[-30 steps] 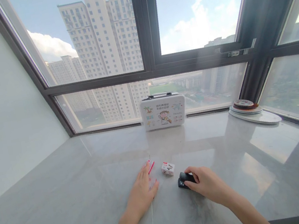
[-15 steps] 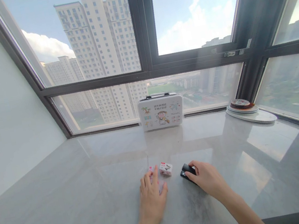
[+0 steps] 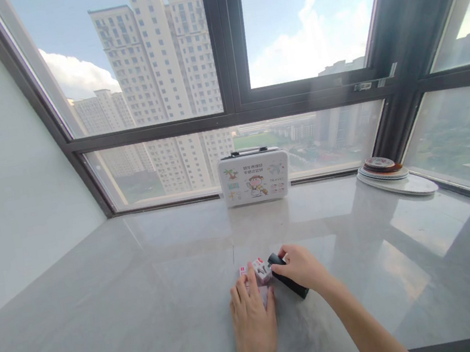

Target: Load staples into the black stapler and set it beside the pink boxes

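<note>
My left hand lies over a pink-and-white box, its fingers along the left and its thumb on the right. Much of this box is covered by the hand. A small white-and-red staple box with a dark stapler picture sits just beyond my left fingertips. To its right is a black stapler, lying at a slant on the countertop. My right hand grips it near its far end, thumb and fingers closed around it. The stapler's far end appears to touch the staple box.
A white cartoon-printed carry case stands upright against the window. Stacked plates or boards lie in the right corner. The glossy grey countertop meets a white wall on the left, and dark window frames run behind.
My right hand has slid the stapler leftward, up to the staple box. My left hand has shifted slightly right with the pink-and-white box, closer to the staple box.
</note>
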The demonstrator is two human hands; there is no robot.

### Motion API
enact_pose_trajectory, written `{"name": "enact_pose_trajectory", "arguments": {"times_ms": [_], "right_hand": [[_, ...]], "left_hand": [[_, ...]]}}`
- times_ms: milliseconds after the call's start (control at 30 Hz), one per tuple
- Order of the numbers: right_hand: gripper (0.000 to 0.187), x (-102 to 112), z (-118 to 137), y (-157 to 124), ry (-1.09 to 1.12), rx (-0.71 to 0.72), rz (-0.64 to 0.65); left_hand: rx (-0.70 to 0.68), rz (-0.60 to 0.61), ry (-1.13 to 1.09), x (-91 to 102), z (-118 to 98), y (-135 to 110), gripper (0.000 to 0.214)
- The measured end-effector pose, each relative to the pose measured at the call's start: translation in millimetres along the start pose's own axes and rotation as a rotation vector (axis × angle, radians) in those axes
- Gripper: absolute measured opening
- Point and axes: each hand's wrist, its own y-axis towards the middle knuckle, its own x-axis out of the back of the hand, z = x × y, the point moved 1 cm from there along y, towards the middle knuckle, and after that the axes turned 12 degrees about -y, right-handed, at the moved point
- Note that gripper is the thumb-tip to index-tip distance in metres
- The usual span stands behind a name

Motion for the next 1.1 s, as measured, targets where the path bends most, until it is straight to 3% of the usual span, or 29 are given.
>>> {"name": "enact_pose_trajectory", "arguments": {"times_ms": [200, 367, 500, 600, 700, 867, 1000, 1100], "right_hand": [[0.037, -9, -10, -42, 0.271, 0.000, 0.200], [0.059, -31, -11, -51, 0.586, -0.103, 0.189], [0.068, -57, 0, -55, 0.770, -0.057, 0.210], [0.067, -70, 8, -57, 0.766, -0.023, 0.197], [0.063, -79, 22, -55, 0.766, 0.028, 0.238], [0.058, -92, 64, -43, 0.784, 0.159, 0.343], [0.055, -105, 91, -34, 0.745, 0.222, 0.336], [0.053, -111, 98, -31, 0.737, 0.228, 0.295]], "left_hand": [[-0.039, 0.045, 0.016, -1.2, 0, 11, 0.046], [-0.047, 0.052, -0.006, 5.5, 1, 2, 0.047], [-0.028, 0.046, -0.030, 11.2, 6, -7, 0.049], [-0.020, 0.053, -0.032, 15.5, 15, -8, 0.048], [-0.021, 0.054, -0.017, 23.0, 33, -6, 0.047], [-0.043, 0.031, 0.017, 46.0, 81, 4, 0.046], [-0.043, 0.029, 0.015, 61.1, 114, 13, 0.045], [-0.040, 0.043, -0.005, 63.8, 126, 19, 0.044]]}}
